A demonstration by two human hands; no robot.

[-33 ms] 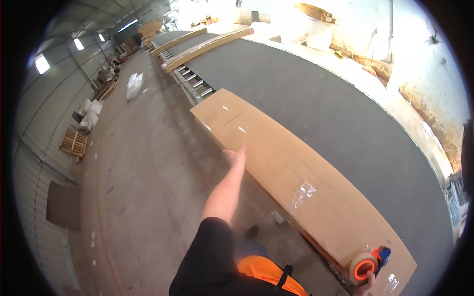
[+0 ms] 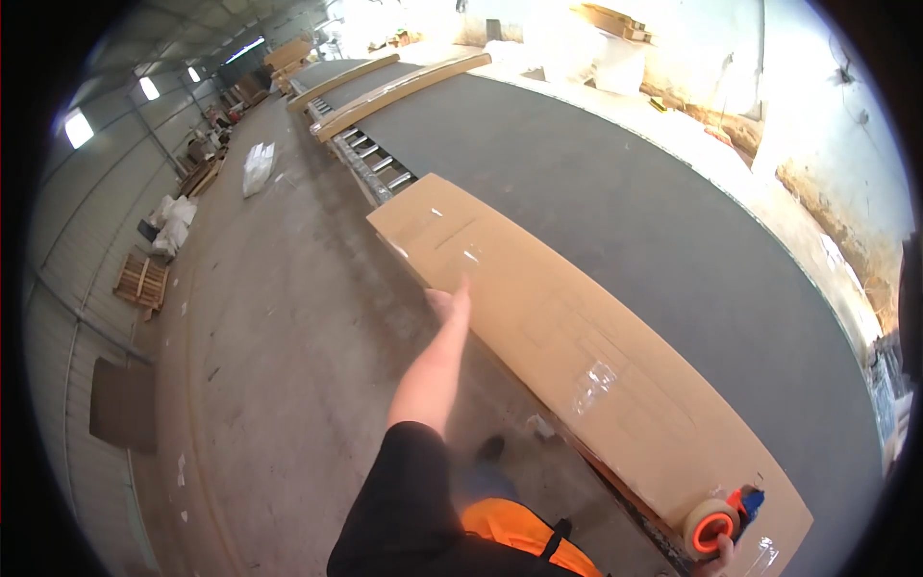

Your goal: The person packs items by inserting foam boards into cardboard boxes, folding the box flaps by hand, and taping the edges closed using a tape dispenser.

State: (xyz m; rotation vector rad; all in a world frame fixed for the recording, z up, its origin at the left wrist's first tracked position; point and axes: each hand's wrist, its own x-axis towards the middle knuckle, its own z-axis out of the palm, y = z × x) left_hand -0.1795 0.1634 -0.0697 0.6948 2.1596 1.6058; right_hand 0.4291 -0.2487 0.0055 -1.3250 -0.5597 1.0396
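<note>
A long flat cardboard box lies slantwise across the roller conveyor, with bits of clear tape on its top. My left hand grips its near long edge, thumb on top and the other fingers partly hidden at the side. At the near right end of the box, my right hand is closed on a tape dispenser with an orange hub, a roll of tape and a blue part at its head. The dispenser is at the box's top face; whether it touches the cardboard I cannot tell.
Beside the box stretches a wide dark grey panel. Farther along, two narrow cardboard strips cross over it, near exposed conveyor rollers. On the floor at left lie a white plastic bundle and a wooden pallet.
The scene has shifted very slightly in view. My left hand stays at the box's edge, and my right hand keeps hold of the tape dispenser, now turned a little.
</note>
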